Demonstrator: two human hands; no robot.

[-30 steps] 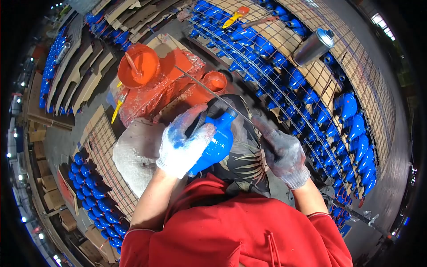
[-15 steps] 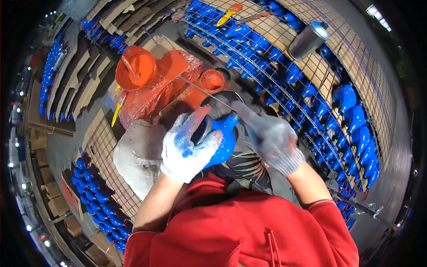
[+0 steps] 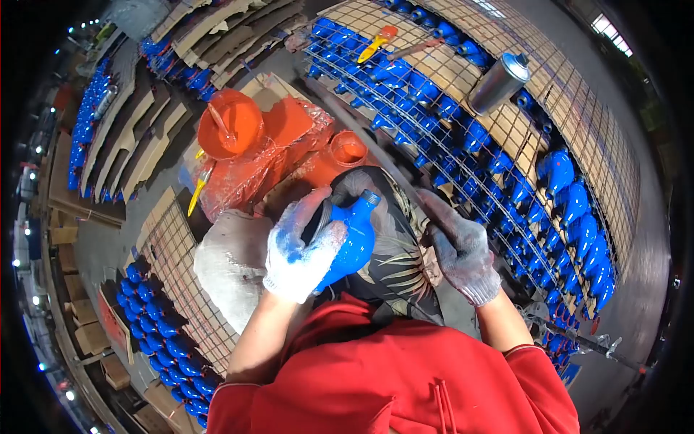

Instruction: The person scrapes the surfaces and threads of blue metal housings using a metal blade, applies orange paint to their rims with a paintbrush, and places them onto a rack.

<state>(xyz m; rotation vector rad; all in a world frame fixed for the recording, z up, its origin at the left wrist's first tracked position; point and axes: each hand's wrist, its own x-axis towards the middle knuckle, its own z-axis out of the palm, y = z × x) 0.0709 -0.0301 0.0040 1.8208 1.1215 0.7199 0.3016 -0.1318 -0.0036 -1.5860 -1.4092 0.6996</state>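
Observation:
My left hand (image 3: 302, 249), in a white glove stained blue and red, is wrapped round a blue painted hollow fitting (image 3: 350, 242). A narrow threaded neck on the fitting points up and away, and a wider dark opening faces my thumb side. In my right hand (image 3: 463, 249), also gloved, is one end of a long thin grey strip (image 3: 376, 155), blurred by motion, with the index finger stretched along it. The strip slants up and left, apart from the fitting. Its exact kind cannot be made out.
Ahead stand a red paint bucket (image 3: 230, 124) and a small red paint pot (image 3: 348, 147) on a paint-covered surface. A wire rack (image 3: 499, 155) with several blue fittings is at right, bearing a spray can (image 3: 500, 83) and a yellow brush (image 3: 374, 46). More blue fittings (image 3: 163, 333) lie at left.
My right hand has drawn back towards me and slightly right, taking the strip away from the fitting's neck. My left hand has tilted the fitting a little and still holds it.

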